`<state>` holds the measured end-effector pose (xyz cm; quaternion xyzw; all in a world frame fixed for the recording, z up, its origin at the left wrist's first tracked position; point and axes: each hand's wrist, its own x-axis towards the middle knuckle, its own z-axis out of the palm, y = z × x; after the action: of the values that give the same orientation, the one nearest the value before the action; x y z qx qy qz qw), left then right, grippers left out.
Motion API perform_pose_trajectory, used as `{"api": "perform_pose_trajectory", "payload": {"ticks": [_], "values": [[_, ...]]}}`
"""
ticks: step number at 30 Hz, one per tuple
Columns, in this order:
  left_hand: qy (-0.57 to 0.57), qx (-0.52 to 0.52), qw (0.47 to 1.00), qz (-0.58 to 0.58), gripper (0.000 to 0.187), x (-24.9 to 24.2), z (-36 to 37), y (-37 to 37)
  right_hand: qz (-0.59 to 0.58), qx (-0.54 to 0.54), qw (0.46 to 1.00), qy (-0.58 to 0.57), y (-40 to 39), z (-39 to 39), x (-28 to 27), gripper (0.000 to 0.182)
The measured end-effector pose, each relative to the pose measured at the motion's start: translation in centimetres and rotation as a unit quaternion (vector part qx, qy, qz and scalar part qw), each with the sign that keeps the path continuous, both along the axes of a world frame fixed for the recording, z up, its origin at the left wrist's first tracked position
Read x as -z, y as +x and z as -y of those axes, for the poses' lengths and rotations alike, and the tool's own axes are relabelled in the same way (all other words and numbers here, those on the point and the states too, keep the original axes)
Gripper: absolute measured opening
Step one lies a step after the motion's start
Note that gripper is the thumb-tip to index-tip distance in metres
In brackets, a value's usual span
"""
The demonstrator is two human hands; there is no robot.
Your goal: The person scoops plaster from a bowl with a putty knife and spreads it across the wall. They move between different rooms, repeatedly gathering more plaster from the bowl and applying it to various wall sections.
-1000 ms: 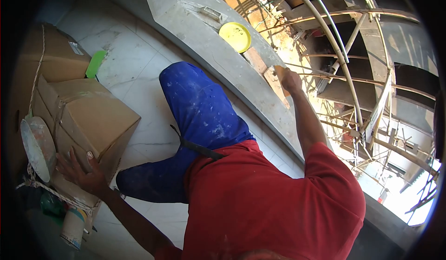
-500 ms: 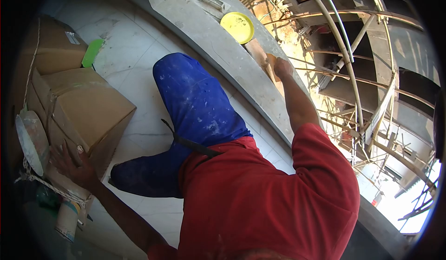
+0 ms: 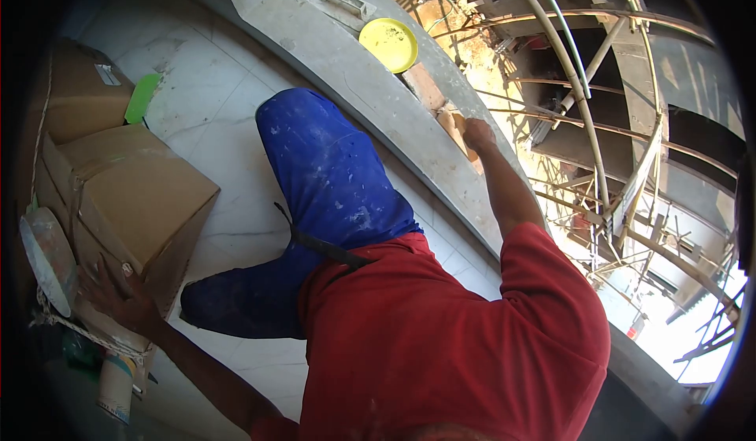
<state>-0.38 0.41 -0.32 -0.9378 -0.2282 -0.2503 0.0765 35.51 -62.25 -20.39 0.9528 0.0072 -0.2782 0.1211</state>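
Note:
My left hand (image 3: 122,295) rests with fingers spread on the side of a cardboard box (image 3: 142,189). Close beside its fingertips is a round, whitish, worn disc-like object (image 3: 49,260). On the grey ledge (image 3: 331,71), my right hand (image 3: 478,135) is closed at a shallow strip-shaped recess. Something pale yellowish shows at its fingers, but what it grips is too small to name. A light, flat piece (image 3: 450,122) lies in the strip just beyond that hand. Further up the ledge sits a yellow round dish (image 3: 389,45) with dark specks in it.
A grey plastering float (image 3: 348,2) lies at the ledge's far end. Beyond the outer edge is a drop with bamboo poles (image 3: 579,94). A second box (image 3: 87,87), a green piece (image 3: 142,98), rope (image 3: 90,332) and a labelled cylinder (image 3: 116,386) are at left.
My right hand has moved slightly down along the ledge, uncovering more of the light piece in the strip. The view has shifted a little; my left hand stays on the box.

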Motion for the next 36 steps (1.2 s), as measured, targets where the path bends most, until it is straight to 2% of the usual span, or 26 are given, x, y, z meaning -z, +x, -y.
{"api": "perform_pose_trajectory", "payload": {"ticks": [3,6,12,18,24,26,28,30,31,36], "values": [[0.009,-0.019,1.0,0.002,0.046,0.1,0.0,-0.2,0.03,0.057,0.997,0.033,0.0,0.4,-1.7,0.028],[0.01,-0.008,1.0,0.012,0.045,-0.2,0.2,-0.1,0.045,0.008,0.996,0.078,1.1,1.6,-1.8,0.029],[0.008,0.001,1.0,0.02,0.043,0.2,0.0,-0.4,0.045,0.01,0.997,0.069,1.5,-2.0,-2.4,0.03],[-0.026,-0.026,0.999,0.009,0.046,0.7,0.0,-0.6,0.071,-0.043,0.989,0.126,5.7,-8.5,-1.2,0.032],[-0.036,-0.036,0.999,-0.009,0.045,0.8,-0.3,-0.9,0.143,-0.059,0.976,0.151,10.9,-10.0,4.3,0.029],[-0.044,-0.028,0.999,-0.008,0.046,0.8,-0.3,-0.8,0.121,-0.015,0.983,0.137,12.1,-10.2,4.8,0.029],[-0.042,-0.029,0.999,-0.007,0.045,0.8,-0.3,-0.7,0.084,-0.016,0.991,0.106,13.2,-10.3,5.1,0.026],[-0.044,-0.028,0.999,-0.009,0.044,0.9,-0.3,-0.7,0.093,0.021,0.989,0.116,14.0,-10.6,5.5,0.025],[-0.048,-0.014,0.999,-0.003,0.043,0.7,-0.3,-0.5,0.068,-0.032,0.992,0.099,14.3,-10.5,5.4,0.025],[-0.051,-0.022,0.998,-0.008,0.042,0.6,-0.2,-0.6,0.031,-0.051,0.994,0.089,13.9,-11.4,5.7,0.025]]}}
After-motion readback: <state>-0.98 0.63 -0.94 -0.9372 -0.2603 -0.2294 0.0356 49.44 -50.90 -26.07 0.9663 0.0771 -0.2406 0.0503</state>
